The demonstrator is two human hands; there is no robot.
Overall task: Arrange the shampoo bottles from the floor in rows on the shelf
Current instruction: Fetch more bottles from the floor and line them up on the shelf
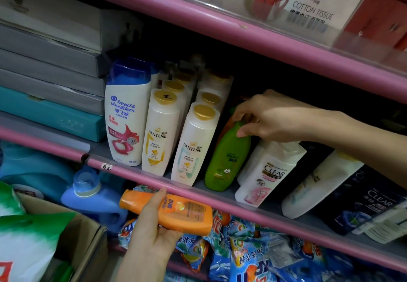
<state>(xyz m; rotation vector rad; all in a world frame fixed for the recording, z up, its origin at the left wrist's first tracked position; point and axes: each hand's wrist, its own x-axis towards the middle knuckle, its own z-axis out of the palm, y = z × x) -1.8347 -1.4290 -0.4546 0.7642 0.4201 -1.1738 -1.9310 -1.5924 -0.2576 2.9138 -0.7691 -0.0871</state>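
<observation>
Two hands [271, 116], one green bottle [226, 158], one orange bottle [176, 212], two Clear bottles [268, 171].

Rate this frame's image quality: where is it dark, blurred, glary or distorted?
Head view: the back of the shampoo shelf falls into deep shadow; front Pantene bottles are sharp; the dark Clear bottle at right is soft; glare streaks the clear strip over the cotton tissue pack; wide-angle tilt slants the shelves; both hands are well lit.

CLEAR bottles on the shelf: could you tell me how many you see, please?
2. A white CLEAR bottle leans just right of the green bottle; a dark CLEAR bottle sits at the far right. Others may be hidden behind.
</observation>
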